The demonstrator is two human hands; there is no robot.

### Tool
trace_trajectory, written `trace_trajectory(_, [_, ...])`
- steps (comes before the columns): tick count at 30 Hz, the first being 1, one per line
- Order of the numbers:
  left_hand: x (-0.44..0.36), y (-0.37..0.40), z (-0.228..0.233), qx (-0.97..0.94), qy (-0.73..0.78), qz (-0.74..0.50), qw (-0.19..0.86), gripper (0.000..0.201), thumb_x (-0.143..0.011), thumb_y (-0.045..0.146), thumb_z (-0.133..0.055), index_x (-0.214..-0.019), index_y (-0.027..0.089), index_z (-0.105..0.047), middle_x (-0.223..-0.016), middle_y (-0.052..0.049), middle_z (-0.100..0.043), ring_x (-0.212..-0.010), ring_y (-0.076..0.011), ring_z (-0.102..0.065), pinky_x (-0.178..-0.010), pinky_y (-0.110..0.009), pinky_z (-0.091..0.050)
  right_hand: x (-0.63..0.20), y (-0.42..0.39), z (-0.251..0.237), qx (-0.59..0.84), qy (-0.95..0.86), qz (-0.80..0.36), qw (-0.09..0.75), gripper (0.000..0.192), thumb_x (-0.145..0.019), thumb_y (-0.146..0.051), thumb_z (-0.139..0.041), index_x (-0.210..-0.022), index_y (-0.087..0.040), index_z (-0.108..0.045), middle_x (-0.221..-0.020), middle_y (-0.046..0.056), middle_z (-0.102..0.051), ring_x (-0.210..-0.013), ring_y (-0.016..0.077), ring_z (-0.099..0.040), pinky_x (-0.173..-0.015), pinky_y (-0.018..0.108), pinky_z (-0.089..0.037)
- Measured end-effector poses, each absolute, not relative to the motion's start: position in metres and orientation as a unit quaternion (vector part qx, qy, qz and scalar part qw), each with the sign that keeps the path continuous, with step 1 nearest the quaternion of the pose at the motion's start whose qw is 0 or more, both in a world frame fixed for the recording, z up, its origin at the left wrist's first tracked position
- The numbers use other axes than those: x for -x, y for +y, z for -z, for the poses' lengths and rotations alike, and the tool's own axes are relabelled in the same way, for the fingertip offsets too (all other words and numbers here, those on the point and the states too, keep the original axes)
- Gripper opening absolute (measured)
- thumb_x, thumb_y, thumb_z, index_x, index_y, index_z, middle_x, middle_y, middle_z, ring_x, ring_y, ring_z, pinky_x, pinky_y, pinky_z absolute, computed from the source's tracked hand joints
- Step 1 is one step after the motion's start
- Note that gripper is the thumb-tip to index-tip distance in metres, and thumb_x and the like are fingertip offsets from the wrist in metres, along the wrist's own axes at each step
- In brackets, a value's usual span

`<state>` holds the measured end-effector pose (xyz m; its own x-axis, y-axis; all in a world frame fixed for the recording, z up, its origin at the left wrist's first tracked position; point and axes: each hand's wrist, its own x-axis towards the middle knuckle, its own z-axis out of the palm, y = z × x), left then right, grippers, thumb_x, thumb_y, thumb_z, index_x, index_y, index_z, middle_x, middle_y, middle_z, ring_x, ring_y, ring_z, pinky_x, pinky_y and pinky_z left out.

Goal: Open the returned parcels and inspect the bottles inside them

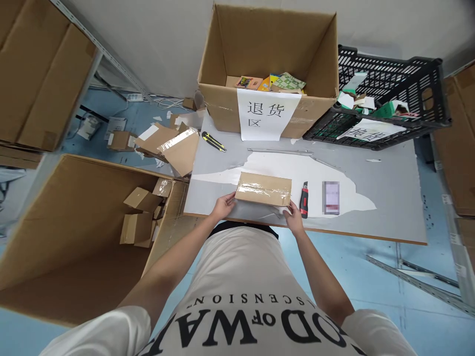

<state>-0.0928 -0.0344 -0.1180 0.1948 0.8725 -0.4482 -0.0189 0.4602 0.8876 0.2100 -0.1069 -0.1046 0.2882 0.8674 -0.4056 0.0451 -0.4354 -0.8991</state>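
Note:
A small brown cardboard box with shiny clear tape along its top lies just over the near edge of the table. My left hand grips its left near corner. At the right near corner, my right hand holds the same box, fingers partly hidden beneath it. Close to the right hand lies a red and black utility knife. Further right, a phone-shaped item, blurred out, rests on the white torn patch of the tabletop.
A yellow and black cutter lies at the table's back left. Behind stand a large carton with colourful packets and a black crate with small boxes. A big open carton on the left contains several small boxes; flattened cardboard lies beyond.

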Motion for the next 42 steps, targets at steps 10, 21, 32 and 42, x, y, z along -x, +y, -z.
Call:
trace_trajectory(10, [0.083, -0.035, 0.11, -0.5, 0.53, -0.322, 0.605, 0.059, -0.071, 0.055, -0.067, -0.112, 0.014, -0.067, -0.117, -0.009, -0.067, -0.115, -0.0309, -0.057, -0.104, -0.045, -0.04, -0.198, -0.096, 0.101, 0.707, -0.397, -0.436, 0.391, 0.051, -0.078, -0.048, -0.053, -0.117, -0.015, -0.056, -0.115, 0.015, -0.064, -0.107, 0.0263, -0.06, -0.096, 0.045, -0.044])
trace_trajectory(21, [0.077, -0.018, 0.083, -0.489, 0.581, -0.32, 0.567, 0.055, -0.074, 0.055, -0.064, -0.112, 0.016, -0.068, -0.113, -0.006, -0.069, -0.107, -0.0301, -0.063, -0.093, -0.04, -0.049, -0.211, -0.075, 0.075, 0.76, -0.396, -0.396, 0.33, 0.062, -0.074, -0.068, -0.052, -0.102, -0.013, -0.06, -0.099, 0.016, -0.07, -0.089, 0.0267, -0.064, -0.076, 0.038, -0.049])
trace_trajectory(32, [0.071, -0.015, 0.104, -0.426, 0.573, -0.333, 0.616, 0.063, -0.065, 0.04, -0.072, -0.122, 0.015, -0.062, -0.124, -0.006, -0.063, -0.116, -0.0291, -0.058, -0.105, -0.043, -0.041, -0.216, -0.066, 0.093, 0.764, -0.369, -0.425, 0.315, 0.055, -0.071, -0.07, -0.052, -0.086, -0.018, -0.061, -0.092, 0.011, -0.069, -0.084, 0.0234, -0.063, -0.073, 0.034, -0.048])
trace_trajectory(42, [0.069, -0.027, 0.112, -0.372, 0.559, -0.384, 0.634, 0.088, -0.057, 0.059, -0.076, -0.128, 0.011, -0.055, -0.132, -0.015, -0.054, -0.124, -0.033, -0.05, -0.11, -0.05, -0.033, -0.221, -0.062, 0.097, 0.766, -0.396, -0.417, 0.287, 0.041, -0.075, -0.062, -0.051, -0.083, -0.021, -0.058, -0.089, 0.007, -0.068, -0.078, 0.0215, -0.062, -0.071, 0.034, -0.046])
